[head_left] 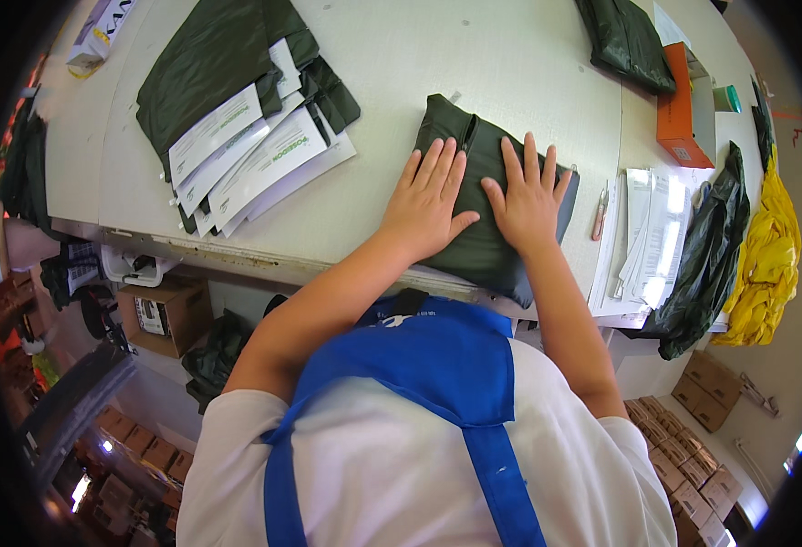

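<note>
A dark green plastic mailing bag, plump with something inside, lies at the table's near edge in front of me. My left hand rests flat on its left part, fingers spread and pointing away. On its right part lies my right hand, also flat with the fingers apart. Both palms touch the bag and neither hand grips anything. What the bag contains is hidden.
To the left lie stacked dark mailing bags with white printed sheets. On the right are a pen-like tool, papers, an orange box, dark plastic bags and yellow plastic. Another dark package lies far right.
</note>
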